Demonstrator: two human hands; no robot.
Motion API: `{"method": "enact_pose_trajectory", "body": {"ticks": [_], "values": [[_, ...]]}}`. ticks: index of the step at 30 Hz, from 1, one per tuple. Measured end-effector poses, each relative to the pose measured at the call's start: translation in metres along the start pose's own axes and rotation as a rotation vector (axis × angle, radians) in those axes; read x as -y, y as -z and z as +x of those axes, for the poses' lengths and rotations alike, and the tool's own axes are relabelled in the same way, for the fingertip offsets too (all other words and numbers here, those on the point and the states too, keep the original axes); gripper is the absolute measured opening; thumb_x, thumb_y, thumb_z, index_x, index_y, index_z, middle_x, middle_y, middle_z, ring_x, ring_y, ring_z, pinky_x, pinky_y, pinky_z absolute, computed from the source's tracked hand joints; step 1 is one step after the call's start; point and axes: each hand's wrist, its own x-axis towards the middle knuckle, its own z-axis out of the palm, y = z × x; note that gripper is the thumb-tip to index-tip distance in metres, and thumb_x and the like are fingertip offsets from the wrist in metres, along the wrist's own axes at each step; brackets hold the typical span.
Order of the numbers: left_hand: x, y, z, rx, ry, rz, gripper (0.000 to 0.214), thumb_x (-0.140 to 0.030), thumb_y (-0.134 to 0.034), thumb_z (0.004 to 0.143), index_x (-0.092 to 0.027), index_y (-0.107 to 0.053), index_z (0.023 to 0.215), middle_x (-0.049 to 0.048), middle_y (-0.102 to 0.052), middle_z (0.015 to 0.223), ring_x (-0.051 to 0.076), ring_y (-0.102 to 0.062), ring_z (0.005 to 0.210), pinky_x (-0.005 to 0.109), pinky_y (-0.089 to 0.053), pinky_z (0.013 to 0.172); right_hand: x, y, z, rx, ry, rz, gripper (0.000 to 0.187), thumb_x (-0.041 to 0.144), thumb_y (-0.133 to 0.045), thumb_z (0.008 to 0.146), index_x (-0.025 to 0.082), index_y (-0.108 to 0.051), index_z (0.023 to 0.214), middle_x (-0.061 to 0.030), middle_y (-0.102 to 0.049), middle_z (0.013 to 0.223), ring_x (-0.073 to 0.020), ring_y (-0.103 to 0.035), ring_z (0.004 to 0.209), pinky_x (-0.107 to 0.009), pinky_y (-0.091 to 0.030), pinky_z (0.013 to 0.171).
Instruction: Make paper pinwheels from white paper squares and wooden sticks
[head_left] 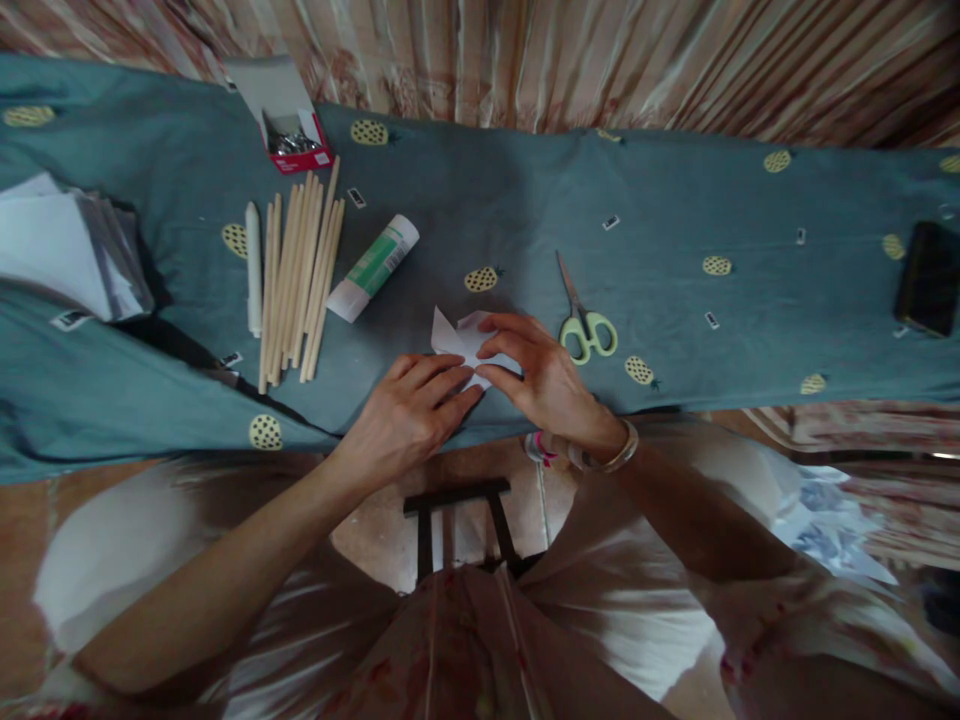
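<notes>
On the cloth-covered desk (675, 180), right of the wooden sticks (300, 270), we see the left hand (409, 410) lying flat, its grip open, pinning the white paper (457, 340) near the desk's front edge. The right hand (544, 375) pinches a flap in its grip, left of the scissors (585, 320). We judge a fold is in hand; the next move calls for a firm crease.

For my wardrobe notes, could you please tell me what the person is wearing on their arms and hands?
Both forearms are bare of sleeves. The right hand has a pale bangle at its wrist and a pink-and-white band beside it. The left hand shows no ring, watch or bracelet.
</notes>
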Motion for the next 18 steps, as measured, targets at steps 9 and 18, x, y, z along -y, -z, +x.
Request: {"method": "enact_pose_trajectory", "body": {"ticks": [9,18], "values": [[-0.001,0.002,0.003,0.001,-0.003,0.013,0.021,-0.015,-0.053,0.097,-0.015,-0.067,0.113,0.0109,-0.073,0.114,0.027,-0.065,0.111,0.04,-0.05,0.085,0.001,-0.003,-0.002,-0.007,0.043,-0.059,0.018,0.029,-0.054,0.097,0.025,-0.072,0.094,-0.0061,-0.063,0.126,-0.0208,-0.06,0.106,-0.042,-0.052,0.098],[0.0,-0.001,-0.001,0.001,-0.001,0.001,0.021,-0.016,-0.053,0.097,-0.015,-0.068,0.112,0.0116,-0.073,0.114,0.027,-0.065,0.111,0.041,-0.052,0.085,-0.001,-0.011,-0.016,0.01,0.149,-0.235,0.027,0.02,-0.042,0.099,0.021,-0.066,0.112,-0.0136,-0.058,0.137,-0.0277,-0.053,0.125,-0.052,-0.047,0.104]]}}
